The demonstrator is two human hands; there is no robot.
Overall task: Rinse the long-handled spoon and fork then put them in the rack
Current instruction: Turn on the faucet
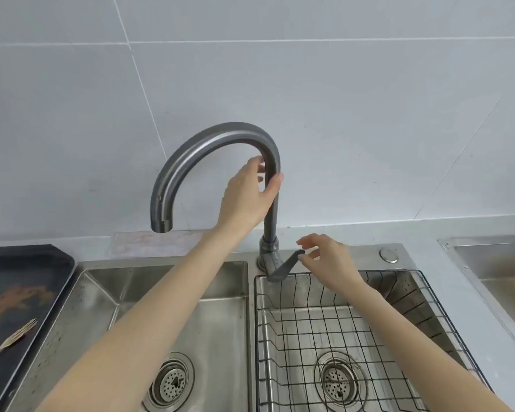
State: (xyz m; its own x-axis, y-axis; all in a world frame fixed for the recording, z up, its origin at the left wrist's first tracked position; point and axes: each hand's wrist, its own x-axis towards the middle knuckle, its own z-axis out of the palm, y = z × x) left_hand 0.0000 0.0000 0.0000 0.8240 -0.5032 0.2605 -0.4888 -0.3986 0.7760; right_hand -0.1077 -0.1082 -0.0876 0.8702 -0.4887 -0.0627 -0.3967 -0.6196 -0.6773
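Note:
My left hand (pixel 249 193) grips the upright neck of the grey gooseneck faucet (pixel 208 147), whose spout hangs over the left sink basin (pixel 214 316). My right hand (pixel 327 258) pinches the tip of the faucet lever (pixel 287 264) between thumb and fingers. A fork (pixel 11 340) lies on the dark tray (pixel 51 269) at the far left, tines pointing up and right. The black wire rack (pixel 354 334) sits inside the right basin and holds nothing. No spoon is in view. No water runs from the spout.
Each basin has a round drain strainer (pixel 173 382). A round metal button (pixel 388 254) sits on the sink deck at the right. A second steel basin edge (pixel 488 263) shows at the far right. White tiled wall behind.

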